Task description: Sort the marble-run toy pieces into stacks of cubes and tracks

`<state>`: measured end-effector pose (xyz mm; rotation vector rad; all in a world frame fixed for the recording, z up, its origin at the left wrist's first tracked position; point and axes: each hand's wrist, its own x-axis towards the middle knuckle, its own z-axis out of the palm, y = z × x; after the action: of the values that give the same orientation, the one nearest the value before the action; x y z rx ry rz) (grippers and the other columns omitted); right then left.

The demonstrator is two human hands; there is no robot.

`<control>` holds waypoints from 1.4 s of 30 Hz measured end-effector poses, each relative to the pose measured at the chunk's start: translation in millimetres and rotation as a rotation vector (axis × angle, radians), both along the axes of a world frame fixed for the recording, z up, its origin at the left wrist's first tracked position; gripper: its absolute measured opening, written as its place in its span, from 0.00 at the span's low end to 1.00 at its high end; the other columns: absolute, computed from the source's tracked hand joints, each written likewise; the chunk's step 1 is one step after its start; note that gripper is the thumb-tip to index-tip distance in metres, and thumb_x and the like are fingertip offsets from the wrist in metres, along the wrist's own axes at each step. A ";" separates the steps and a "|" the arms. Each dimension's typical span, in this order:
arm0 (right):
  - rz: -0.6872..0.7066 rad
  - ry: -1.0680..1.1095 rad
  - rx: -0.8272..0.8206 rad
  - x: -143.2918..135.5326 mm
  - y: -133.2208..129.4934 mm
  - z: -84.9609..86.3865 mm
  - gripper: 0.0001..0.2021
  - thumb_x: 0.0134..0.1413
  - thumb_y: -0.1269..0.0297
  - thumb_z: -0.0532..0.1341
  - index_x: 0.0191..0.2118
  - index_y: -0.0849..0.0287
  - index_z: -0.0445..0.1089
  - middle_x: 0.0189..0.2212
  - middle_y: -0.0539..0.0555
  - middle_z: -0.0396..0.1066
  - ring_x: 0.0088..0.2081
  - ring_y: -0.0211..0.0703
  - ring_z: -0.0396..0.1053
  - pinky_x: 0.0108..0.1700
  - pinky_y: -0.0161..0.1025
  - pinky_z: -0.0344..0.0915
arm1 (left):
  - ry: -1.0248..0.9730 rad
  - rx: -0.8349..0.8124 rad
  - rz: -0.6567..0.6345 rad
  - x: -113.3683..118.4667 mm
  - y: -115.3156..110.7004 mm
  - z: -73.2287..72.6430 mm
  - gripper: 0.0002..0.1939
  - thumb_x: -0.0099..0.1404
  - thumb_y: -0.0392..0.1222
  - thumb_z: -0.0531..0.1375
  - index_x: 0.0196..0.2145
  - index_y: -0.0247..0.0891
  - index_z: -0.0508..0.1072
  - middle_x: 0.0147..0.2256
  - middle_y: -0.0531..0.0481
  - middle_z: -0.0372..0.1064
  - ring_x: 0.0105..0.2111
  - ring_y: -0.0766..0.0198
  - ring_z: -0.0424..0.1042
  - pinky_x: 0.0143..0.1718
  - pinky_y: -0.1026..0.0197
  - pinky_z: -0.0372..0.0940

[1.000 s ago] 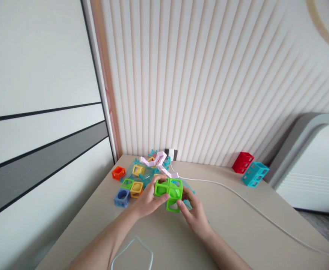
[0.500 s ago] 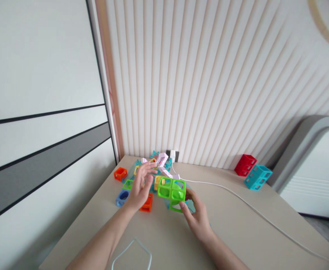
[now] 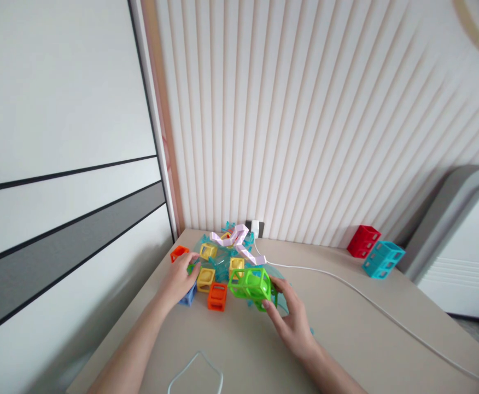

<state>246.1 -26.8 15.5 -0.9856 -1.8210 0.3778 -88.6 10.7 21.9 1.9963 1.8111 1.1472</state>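
Note:
My right hand (image 3: pixel 292 323) grips a joined piece of green cube frames (image 3: pixel 252 284) above the table. At the left of the pile, my left hand (image 3: pixel 181 278) has its fingers closed round a green block (image 3: pixel 191 268), mostly hidden by the hand. Just beneath that hand lies a blue block (image 3: pixel 188 296). Yellow blocks (image 3: pixel 205 279) and an orange block (image 3: pixel 217 297) lie between my hands. Another orange block (image 3: pixel 179 253) is beyond my left fingers. A pale pink zigzag piece (image 3: pixel 239 236) rests on the clear teal pieces (image 3: pixel 222 262).
A red block stack (image 3: pixel 363 241) and a teal block stack (image 3: pixel 383 259) stand at the right by the ribbed wall. A white cable (image 3: pixel 346 279) runs from a plug (image 3: pixel 255 228) across the table (image 3: pixel 338 339). A pale cord loop (image 3: pixel 199 353) lies in front.
My left hand has moved left and down onto the green block, uncovering the yellow and orange blocks. The green piece in my right hand has tilted.

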 end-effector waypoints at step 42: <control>0.016 0.078 -0.028 0.4 4.7 -1.5 0.20 0.64 0.57 0.63 0.59 0.55 0.69 0.50 0.60 0.76 0.48 0.52 0.75 0.49 0.45 0.73 | 0.117 -0.237 0.184 6.6 -2.9 -14.5 0.19 0.59 0.55 0.61 0.41 0.39 0.65 0.41 0.39 0.73 0.44 0.48 0.75 0.46 0.51 0.68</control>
<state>246.5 -22.1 14.0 -0.9627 -1.7587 0.4468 -81.9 7.8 7.5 1.8271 2.1149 0.8277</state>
